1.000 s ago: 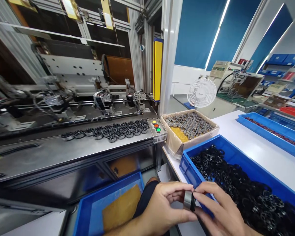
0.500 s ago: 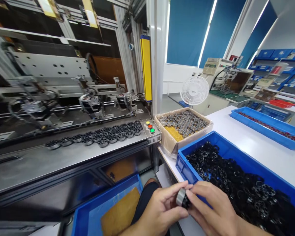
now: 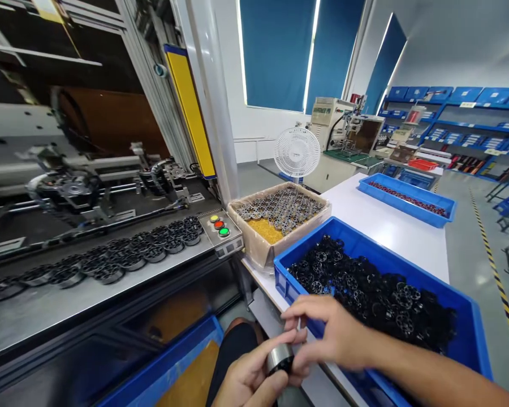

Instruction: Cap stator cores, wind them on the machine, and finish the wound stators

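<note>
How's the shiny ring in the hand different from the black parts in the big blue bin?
The ring has a smooth silver side with black inside; the parts look mostly black, with shiny bits. The ring is held alone in the left hand; the parts lie jumbled in the bin. Both show black and shiny areas.

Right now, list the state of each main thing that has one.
Silver part: held, tilted
Left hand: closed on it
Right hand: bent beside it, contact unclear
Deep blue bin: open, partly filled
Lined box: open, top layer incomplete
Blue blinds: lowered
Fan: upright, spinning unclear
</note>
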The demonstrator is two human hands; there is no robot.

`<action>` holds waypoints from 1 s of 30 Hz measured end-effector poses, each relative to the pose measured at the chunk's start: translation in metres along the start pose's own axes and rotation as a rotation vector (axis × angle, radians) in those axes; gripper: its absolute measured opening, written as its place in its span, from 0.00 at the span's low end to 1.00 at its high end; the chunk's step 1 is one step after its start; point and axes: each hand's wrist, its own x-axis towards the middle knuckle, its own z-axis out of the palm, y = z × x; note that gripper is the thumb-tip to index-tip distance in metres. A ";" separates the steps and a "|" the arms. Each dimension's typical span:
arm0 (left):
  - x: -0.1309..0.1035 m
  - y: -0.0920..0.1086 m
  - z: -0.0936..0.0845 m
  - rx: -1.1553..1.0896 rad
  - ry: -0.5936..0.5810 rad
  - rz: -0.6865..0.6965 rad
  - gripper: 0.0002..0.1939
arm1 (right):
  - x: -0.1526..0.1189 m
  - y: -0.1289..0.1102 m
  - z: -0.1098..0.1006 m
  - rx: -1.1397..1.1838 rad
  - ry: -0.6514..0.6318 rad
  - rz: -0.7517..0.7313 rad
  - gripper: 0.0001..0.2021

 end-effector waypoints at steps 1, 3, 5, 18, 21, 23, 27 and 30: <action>0.003 0.001 -0.005 0.076 0.009 0.032 0.23 | 0.004 0.014 -0.011 -0.067 -0.051 0.084 0.18; 0.011 0.004 -0.015 0.230 0.054 0.078 0.20 | 0.011 0.051 -0.030 -0.197 -0.010 0.200 0.11; 0.018 0.005 -0.023 0.286 0.110 0.042 0.17 | 0.013 0.091 -0.038 -0.313 -0.036 0.299 0.08; 0.008 0.021 -0.038 0.550 0.203 0.239 0.26 | 0.016 0.154 -0.024 -0.291 0.071 0.297 0.11; 0.008 0.021 -0.045 0.493 0.273 0.216 0.30 | 0.023 0.125 -0.022 -0.184 0.208 0.320 0.19; 0.010 0.018 -0.047 0.402 0.303 0.193 0.29 | 0.020 0.089 -0.014 -0.127 0.259 0.312 0.22; 0.014 0.007 -0.040 0.094 0.216 0.133 0.32 | 0.001 0.007 0.009 0.105 0.174 0.183 0.12; 0.017 -0.002 -0.028 -0.082 0.120 0.123 0.34 | -0.007 -0.030 0.020 0.196 0.095 0.019 0.05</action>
